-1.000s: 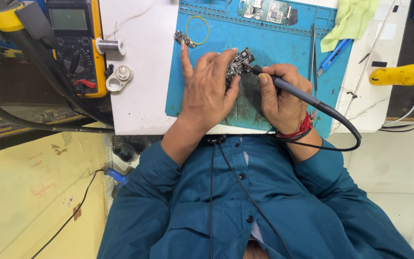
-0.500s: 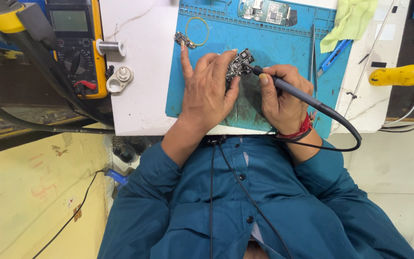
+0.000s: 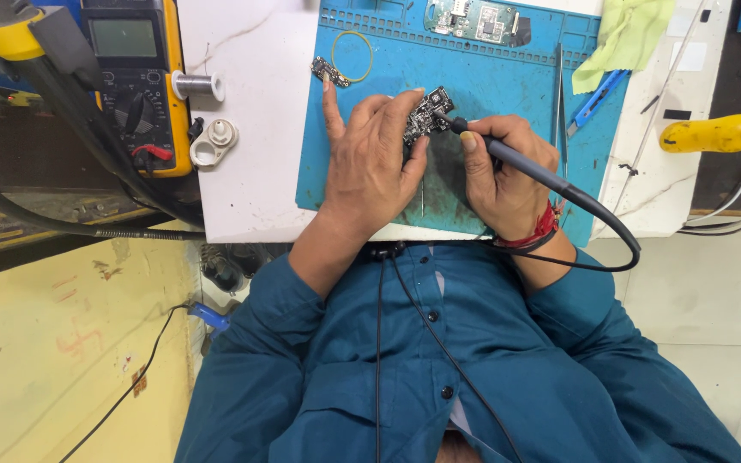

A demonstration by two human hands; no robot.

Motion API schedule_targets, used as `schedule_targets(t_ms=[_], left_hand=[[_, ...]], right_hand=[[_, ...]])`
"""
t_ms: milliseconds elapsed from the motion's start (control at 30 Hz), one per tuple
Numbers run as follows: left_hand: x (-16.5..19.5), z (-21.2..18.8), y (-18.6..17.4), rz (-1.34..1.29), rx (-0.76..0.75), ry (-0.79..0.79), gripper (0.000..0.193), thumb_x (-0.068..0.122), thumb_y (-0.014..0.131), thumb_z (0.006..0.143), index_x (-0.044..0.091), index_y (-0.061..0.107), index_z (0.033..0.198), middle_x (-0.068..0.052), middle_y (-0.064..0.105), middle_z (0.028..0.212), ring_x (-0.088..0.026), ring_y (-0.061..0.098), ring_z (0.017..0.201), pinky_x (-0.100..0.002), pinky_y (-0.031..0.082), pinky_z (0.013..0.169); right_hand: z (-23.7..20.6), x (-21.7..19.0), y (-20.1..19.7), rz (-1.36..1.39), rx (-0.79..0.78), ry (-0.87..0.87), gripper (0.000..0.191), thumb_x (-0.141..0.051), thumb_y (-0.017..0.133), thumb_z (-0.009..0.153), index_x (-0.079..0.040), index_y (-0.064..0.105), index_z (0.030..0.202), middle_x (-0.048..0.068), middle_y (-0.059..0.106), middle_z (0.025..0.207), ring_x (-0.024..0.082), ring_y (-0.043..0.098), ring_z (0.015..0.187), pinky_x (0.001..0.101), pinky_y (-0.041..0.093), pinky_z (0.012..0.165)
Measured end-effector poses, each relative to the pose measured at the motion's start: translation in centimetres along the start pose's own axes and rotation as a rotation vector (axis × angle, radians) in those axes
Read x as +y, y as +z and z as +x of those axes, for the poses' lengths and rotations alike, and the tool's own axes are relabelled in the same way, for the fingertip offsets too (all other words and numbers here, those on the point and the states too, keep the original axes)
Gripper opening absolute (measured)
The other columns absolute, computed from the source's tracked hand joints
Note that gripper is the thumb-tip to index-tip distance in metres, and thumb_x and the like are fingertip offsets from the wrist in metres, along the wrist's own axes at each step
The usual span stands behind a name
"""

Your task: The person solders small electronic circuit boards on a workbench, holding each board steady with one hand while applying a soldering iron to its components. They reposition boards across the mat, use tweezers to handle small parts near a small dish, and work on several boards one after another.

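Circuit board (image 3: 426,114), centre-top of the blue mat (image 3: 490,69): light, stiff, fragile. Your left hand (image 3: 375,159) pins its edges, fingers half-curled; right hand (image 3: 503,167) clenched round soldering iron (image 3: 516,163).

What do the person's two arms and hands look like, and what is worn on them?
Both hands are bare, without gloves. The left hand and right hand come out of teal sleeves pushed up the forearms. The right wrist carries a red thread band beside a thin dark one.
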State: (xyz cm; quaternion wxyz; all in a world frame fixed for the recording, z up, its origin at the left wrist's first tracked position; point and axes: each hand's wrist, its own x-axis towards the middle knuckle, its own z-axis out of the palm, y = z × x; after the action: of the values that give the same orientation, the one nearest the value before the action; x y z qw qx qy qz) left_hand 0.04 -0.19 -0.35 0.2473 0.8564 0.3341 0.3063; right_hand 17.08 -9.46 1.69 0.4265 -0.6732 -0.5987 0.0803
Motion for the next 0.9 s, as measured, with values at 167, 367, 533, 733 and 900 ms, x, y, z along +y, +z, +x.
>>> schedule_targets(t_ms=[167,367,533,733,900], left_hand=[[-0.06,-0.03,0.00,0.003,0.008,0.006,0.058,0.019,0.075,0.094,0.007,0.049,0.144,-0.007,0.068,0.110,-0.025,0.061,0.120,-0.067,0.004,0.126],[-0.05,0.00,0.13,0.012,0.008,0.007,0.057,0.019,0.075,0.094,0.007,0.049,0.144,-0.007,0.068,0.110,-0.025,0.060,0.121,-0.067,0.004,0.126],[-0.02,-0.08,0.03,0.001,-0.005,-0.008,0.057,0.018,0.075,0.094,0.008,0.050,0.144,-0.006,0.068,0.108,-0.025,0.061,0.120,-0.067,0.004,0.126],[-0.01,-0.02,0.05,0.006,-0.006,-0.005,0.057,0.018,0.075,0.094,0.007,0.049,0.144,-0.005,0.068,0.106,-0.025,0.061,0.121,-0.068,0.004,0.126],[-0.02,-0.02,0.08,0.014,0.003,0.005,0.058,0.019,0.075,0.095,0.007,0.048,0.144,-0.005,0.068,0.106,-0.025,0.061,0.121,-0.067,0.004,0.126]], right_hand=[[0.04,-0.05,0.02,-0.007,0.003,-0.030,0.013,-0.012,0.072,0.110,-0.001,0.065,0.112,0.009,0.063,0.082,0.019,0.060,0.066,0.0319,0.045,0.062],[0.04,0.05,0.07,-0.009,0.005,-0.023,0.012,-0.011,0.073,0.109,-0.001,0.066,0.111,0.009,0.064,0.081,0.019,0.060,0.066,0.0317,0.045,0.061],[0.02,0.03,0.07,0.010,0.004,-0.013,0.012,-0.011,0.073,0.109,-0.001,0.066,0.111,0.010,0.064,0.083,0.018,0.060,0.066,0.0312,0.045,0.061],[0.10,-0.13,0.09,0.011,0.006,0.004,0.012,-0.009,0.073,0.108,0.000,0.066,0.110,0.009,0.064,0.080,0.018,0.060,0.064,0.0312,0.045,0.060],[0.11,-0.15,0.03,-0.003,0.005,-0.026,0.012,-0.009,0.073,0.109,-0.001,0.065,0.111,0.010,0.065,0.083,0.020,0.062,0.067,0.0319,0.046,0.062]])
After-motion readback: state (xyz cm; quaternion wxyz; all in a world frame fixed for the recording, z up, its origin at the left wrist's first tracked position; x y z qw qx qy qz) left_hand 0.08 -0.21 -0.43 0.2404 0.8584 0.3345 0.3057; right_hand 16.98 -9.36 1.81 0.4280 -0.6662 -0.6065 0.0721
